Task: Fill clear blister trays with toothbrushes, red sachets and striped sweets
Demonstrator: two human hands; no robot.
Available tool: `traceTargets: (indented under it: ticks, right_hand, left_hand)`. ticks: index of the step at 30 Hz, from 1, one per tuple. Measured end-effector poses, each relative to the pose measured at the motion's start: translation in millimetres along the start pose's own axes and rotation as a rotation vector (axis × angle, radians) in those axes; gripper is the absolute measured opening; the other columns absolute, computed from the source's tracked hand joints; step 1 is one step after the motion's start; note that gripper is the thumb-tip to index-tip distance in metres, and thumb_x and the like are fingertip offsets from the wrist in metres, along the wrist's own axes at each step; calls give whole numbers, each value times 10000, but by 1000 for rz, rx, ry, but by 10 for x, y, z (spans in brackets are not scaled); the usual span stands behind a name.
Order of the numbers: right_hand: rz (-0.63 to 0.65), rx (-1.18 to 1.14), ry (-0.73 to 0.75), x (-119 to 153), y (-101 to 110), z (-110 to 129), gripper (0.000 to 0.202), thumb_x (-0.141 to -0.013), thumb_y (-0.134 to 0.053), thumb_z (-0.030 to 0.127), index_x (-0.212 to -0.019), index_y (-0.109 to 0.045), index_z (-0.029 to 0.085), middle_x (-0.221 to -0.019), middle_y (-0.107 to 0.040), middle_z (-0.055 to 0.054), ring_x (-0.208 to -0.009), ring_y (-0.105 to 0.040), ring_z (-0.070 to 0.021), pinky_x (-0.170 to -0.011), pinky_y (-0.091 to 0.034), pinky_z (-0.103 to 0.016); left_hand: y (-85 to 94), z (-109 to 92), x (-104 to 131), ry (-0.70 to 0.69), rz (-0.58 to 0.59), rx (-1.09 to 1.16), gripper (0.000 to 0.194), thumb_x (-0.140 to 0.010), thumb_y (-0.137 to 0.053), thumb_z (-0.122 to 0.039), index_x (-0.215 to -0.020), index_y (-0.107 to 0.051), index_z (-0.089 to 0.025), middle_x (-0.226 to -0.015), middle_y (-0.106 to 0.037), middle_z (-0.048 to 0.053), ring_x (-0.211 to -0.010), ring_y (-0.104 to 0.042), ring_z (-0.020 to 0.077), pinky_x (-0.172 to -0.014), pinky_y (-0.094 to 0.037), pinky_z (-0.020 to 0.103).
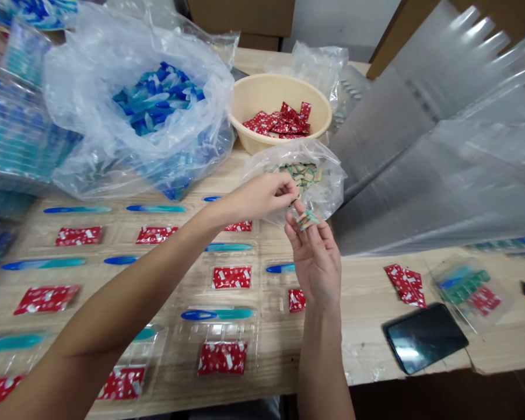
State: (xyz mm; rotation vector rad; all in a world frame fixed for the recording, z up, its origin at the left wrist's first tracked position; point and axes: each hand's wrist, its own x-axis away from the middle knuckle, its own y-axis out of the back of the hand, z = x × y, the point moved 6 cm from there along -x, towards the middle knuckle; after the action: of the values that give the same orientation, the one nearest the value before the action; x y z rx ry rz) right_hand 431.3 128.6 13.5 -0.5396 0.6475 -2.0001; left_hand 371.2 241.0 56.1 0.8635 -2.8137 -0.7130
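Right hand [321,262]: holds green pieces [308,220] | Left hand [273,195]: pinched narrow, contents unclear | Advice: separate singly near bag [333,178], right hand's twelve o'clock

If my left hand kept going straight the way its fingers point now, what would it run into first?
Probably your bare right hand, close ahead of your left hand; the small flat green-and-tan pieces it holds look next in line. Depth is unclear from this one view.
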Motion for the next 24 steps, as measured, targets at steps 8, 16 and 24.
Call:
traceTargets:
  ticks: [8, 16, 24]
  right_hand:
    - [29, 33, 26, 8, -21, -5, 147, -765, -688, 302, -904, -670, 257, -1143, -690, -10, -914, -680, -127, -881, -555, -316]
    - [36, 38, 43, 27, -42, -35, 154, -765, -692, 301, -914, -667, 271, -1257, -636, -10, -955, -670, -139, -901, -546, -341]
    - [-56, 50, 107, 25, 2, 7, 147, -750, -700, 253, -896, -715, 256, -1159, -685, -4, -811, -682, -104, -769, -577, -250]
  left_hand:
    - [79, -14, 70, -48, -184, -29, 54, -835, -467, -171, -794, -501, -171, -738, -629, -10, -662, -569, 106, -629, -443, 238]
    - [110, -71, 155, -55, -154, -57, 86, -834, -480, -188, -786, -544, -157, -737, -633, -7, -665, -571, 99, -607, -433, 213]
    - [162, -178, 255, -88, -153, -3, 88, -841, -506, -183, -791, -569, -147, -748, -623, 0, -692, -578, 101, -661, -463, 230]
